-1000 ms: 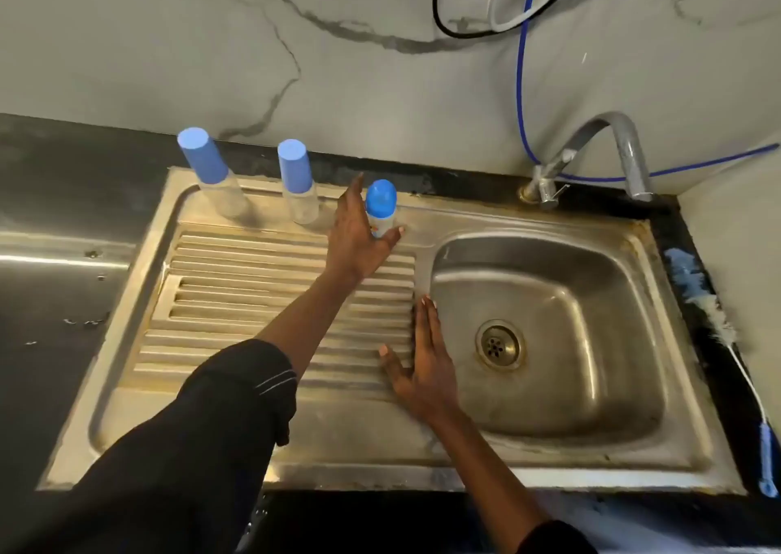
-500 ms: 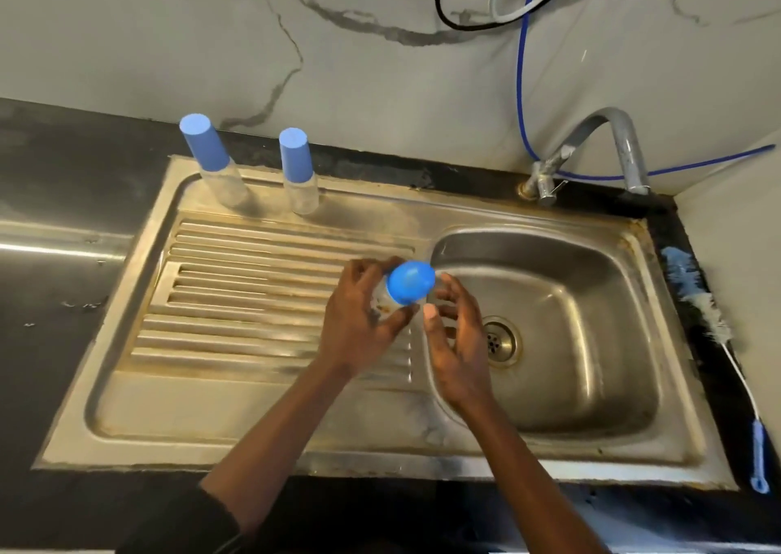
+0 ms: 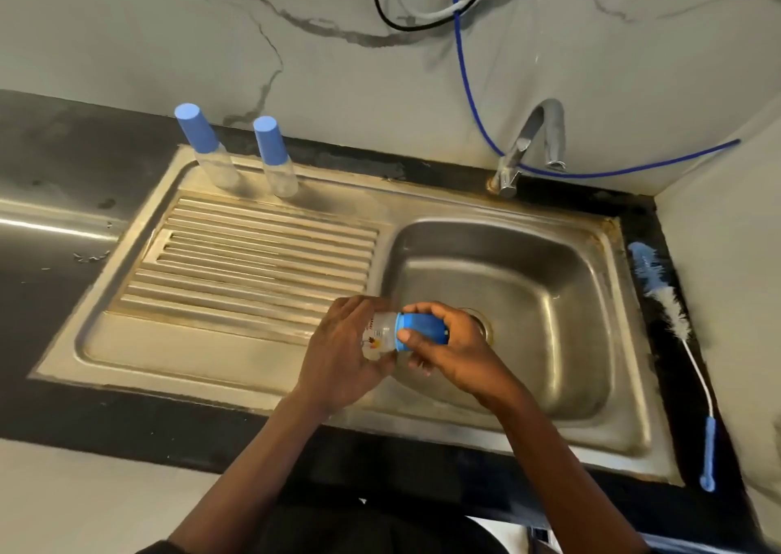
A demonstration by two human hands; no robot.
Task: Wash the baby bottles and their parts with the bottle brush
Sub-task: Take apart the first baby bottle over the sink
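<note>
Left hand (image 3: 338,355) grips the clear body of a baby bottle (image 3: 380,336) lying sideways over the basin's left edge, right hand (image 3: 454,348) curled round its blue cap (image 3: 422,328), two more capped bottles (image 3: 207,147) (image 3: 274,156) upright at the sink (image 3: 236,355) back rim, bottle brush (image 3: 672,312) on the surface right of it.

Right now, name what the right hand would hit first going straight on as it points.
Gripping the blue cap, the right hand points left along the bottle; it would likely meet the left hand first, though depth is unclear.
</note>
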